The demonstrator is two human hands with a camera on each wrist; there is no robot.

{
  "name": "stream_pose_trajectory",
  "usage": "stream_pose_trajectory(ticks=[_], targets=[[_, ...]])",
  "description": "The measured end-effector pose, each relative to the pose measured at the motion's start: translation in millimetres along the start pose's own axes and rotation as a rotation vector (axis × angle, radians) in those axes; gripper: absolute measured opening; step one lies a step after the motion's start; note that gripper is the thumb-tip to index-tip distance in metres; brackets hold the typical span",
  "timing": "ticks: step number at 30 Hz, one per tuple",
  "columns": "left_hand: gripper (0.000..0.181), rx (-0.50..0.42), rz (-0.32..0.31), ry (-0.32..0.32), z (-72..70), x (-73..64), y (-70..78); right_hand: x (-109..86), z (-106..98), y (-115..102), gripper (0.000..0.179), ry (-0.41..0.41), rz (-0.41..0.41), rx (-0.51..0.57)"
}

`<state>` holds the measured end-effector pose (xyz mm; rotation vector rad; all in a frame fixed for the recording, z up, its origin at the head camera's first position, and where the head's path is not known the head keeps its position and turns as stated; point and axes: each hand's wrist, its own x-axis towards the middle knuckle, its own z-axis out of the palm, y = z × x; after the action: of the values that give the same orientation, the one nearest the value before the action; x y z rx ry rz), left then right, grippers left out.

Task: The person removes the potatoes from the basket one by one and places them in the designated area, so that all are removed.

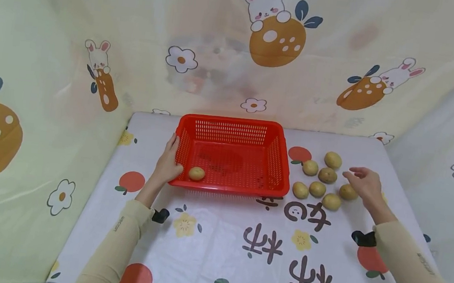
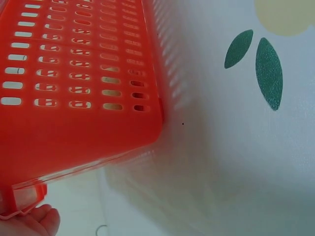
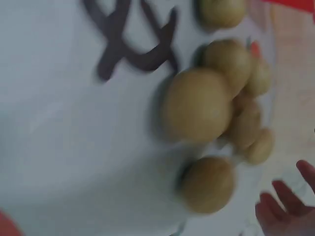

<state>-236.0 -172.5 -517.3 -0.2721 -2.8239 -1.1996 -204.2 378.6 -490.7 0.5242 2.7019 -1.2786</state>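
Note:
A red plastic basket [image 1: 225,189] with slotted walls stands toward the back of the table. My left hand [image 1: 168,165] grips its left rim, the thumb over the edge; in the left wrist view the fingertips [image 2: 49,220] curl at the basket's lip. One potato [image 1: 196,173] lies inside at the front left corner. To the basket's right sit several loose potatoes [image 1: 317,189]. Above the rightmost potato [image 1: 347,192] hovers my right hand [image 1: 365,185], fingers spread and loosely bent, holding nothing. The right wrist view, somewhat blurred, shows those fingers apart from the potatoes [image 3: 197,105].
A white patterned cloth [image 1: 206,251] covers the table. Behind it and at both sides hang printed curtains [image 1: 211,93]. A black strap piece [image 1: 161,215] shows at the left wrist and another [image 1: 364,239] at the right.

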Motion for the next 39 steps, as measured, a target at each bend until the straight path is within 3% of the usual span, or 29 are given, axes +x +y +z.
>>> stream_pose_trajectory(ticks=[2,9,13,18,24,27,34,39], targets=[[0.089,-0.002,0.004,0.005,-0.6,1.3,-0.9,-0.7,6.3,-27.3,0.068,-0.032,-0.054,0.006],[0.091,-0.012,-0.003,-0.004,-0.2,2.2,-4.1,-8.4,43.0,-123.1,0.054,-0.295,-0.174,0.116],[0.091,0.006,0.006,-0.005,0.4,2.2,-4.1,-8.2,78.2,-168.2,0.046,-0.408,-0.196,0.183],[0.092,0.003,0.012,0.001,-0.5,2.4,-2.7,-6.3,135.8,-209.3,0.042,-0.548,-0.207,0.212],[0.092,-0.004,0.023,0.007,-0.3,2.4,-1.2,-17.0,203.4,-234.9,0.039,-0.692,-0.170,0.123],[0.093,-0.010,0.025,0.007,-0.9,3.1,-1.2,-22.4,229.3,-242.1,0.040,-0.721,-0.164,0.081],[0.092,0.007,0.022,0.011,0.5,2.4,-1.4,-30.0,267.4,-245.3,0.036,-0.719,-0.163,0.002],[0.090,-0.016,0.054,0.029,0.2,1.9,-2.6,-30.6,284.0,-245.1,0.038,-0.731,-0.216,-0.009]])
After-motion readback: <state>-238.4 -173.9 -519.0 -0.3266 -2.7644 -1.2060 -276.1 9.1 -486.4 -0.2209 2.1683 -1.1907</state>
